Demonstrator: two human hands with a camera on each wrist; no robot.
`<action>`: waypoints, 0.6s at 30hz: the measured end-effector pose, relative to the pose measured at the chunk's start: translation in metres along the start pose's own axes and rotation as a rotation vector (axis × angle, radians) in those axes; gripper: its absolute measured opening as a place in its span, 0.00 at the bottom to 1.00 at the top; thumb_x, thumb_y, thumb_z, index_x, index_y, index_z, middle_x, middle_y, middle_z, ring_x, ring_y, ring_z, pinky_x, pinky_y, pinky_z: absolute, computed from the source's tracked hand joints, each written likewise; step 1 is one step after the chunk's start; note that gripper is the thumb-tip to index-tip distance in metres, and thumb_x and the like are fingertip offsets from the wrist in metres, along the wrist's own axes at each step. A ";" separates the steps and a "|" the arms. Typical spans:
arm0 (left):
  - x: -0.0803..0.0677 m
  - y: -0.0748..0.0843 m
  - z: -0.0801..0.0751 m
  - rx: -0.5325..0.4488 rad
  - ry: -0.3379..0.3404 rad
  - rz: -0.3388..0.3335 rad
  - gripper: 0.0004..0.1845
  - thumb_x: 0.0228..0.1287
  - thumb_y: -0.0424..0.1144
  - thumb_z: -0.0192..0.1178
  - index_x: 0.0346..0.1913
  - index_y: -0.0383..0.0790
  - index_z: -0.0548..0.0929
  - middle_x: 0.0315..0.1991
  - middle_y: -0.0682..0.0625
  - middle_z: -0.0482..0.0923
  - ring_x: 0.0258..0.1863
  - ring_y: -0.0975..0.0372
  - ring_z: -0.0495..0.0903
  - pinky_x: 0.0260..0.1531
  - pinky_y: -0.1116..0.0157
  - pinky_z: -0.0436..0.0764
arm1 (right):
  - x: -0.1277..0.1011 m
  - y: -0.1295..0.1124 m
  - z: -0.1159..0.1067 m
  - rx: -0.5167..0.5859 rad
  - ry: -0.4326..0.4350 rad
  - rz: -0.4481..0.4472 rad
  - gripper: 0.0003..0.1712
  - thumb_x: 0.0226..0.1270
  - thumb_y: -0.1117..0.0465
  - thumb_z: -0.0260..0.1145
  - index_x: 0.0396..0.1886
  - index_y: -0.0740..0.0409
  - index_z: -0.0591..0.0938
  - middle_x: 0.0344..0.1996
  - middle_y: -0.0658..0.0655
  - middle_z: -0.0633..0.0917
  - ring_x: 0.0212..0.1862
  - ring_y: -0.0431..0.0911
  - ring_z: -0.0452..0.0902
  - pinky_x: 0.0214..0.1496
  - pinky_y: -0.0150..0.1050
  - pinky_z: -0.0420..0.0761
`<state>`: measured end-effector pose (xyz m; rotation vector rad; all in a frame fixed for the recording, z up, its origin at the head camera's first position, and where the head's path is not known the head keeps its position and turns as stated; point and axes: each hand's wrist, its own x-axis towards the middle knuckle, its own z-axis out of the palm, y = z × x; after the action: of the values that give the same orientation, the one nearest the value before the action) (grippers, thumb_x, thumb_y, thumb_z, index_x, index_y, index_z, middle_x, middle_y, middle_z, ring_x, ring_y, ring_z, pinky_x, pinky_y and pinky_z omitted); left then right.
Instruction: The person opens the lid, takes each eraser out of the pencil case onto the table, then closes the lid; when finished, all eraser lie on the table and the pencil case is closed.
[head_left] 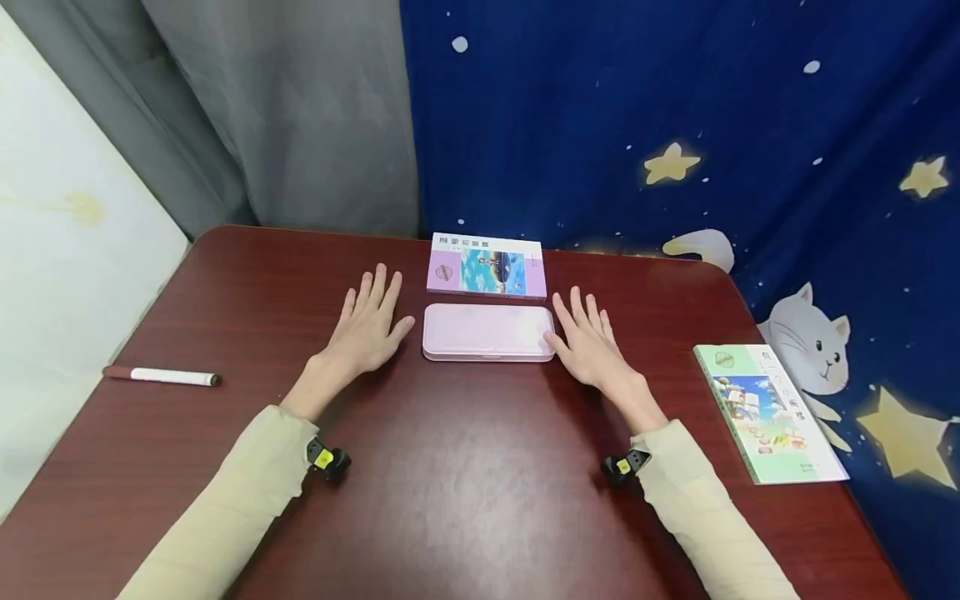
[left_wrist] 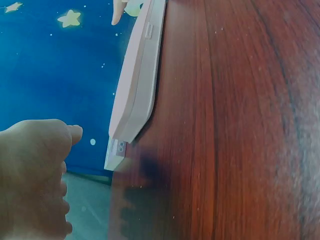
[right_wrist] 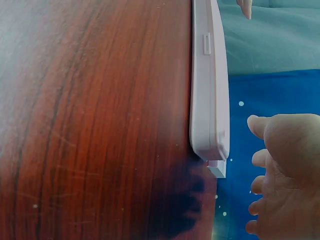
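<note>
Resting flat on dark red wooden table [head_left: 465,467], both hands splayed, holding nothing. Flat pink rectangular plastic case [head_left: 488,332] between them, long axis left-right; right hand [head_left: 592,342] thumb touching its end, left hand [head_left: 369,327] just beside.

i see my two arms in long, soft, pale cream sleeves [head_left: 247,492]. the cuffs stop at my wrists. under each wrist sits a small black camera clip [head_left: 328,459] with a little yellow square on it.
</note>
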<state>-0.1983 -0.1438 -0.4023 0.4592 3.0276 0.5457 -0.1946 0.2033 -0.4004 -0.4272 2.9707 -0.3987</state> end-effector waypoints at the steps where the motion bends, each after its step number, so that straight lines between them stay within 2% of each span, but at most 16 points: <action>1: -0.001 0.001 0.002 -0.001 -0.002 0.001 0.39 0.75 0.50 0.44 0.76 0.35 0.40 0.76 0.37 0.27 0.73 0.45 0.28 0.70 0.43 0.35 | -0.001 -0.001 0.002 0.000 -0.007 -0.001 0.40 0.76 0.45 0.48 0.78 0.55 0.46 0.75 0.64 0.38 0.74 0.61 0.27 0.72 0.61 0.35; 10: 0.002 0.017 0.010 0.002 -0.017 0.043 0.41 0.73 0.50 0.47 0.76 0.33 0.41 0.76 0.36 0.30 0.73 0.44 0.31 0.70 0.43 0.40 | 0.000 -0.012 0.006 -0.019 -0.006 -0.028 0.40 0.76 0.43 0.48 0.78 0.55 0.48 0.76 0.63 0.40 0.75 0.59 0.29 0.73 0.59 0.34; 18: 0.007 0.034 0.018 0.077 -0.082 0.084 0.46 0.69 0.56 0.53 0.76 0.35 0.43 0.76 0.35 0.34 0.74 0.43 0.36 0.71 0.45 0.44 | 0.003 -0.030 0.014 -0.100 -0.041 -0.148 0.42 0.74 0.43 0.51 0.77 0.57 0.50 0.76 0.64 0.43 0.75 0.60 0.33 0.73 0.59 0.35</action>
<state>-0.1942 -0.1048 -0.4076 0.5995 2.9705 0.4043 -0.1873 0.1717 -0.4059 -0.6604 2.9376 -0.2520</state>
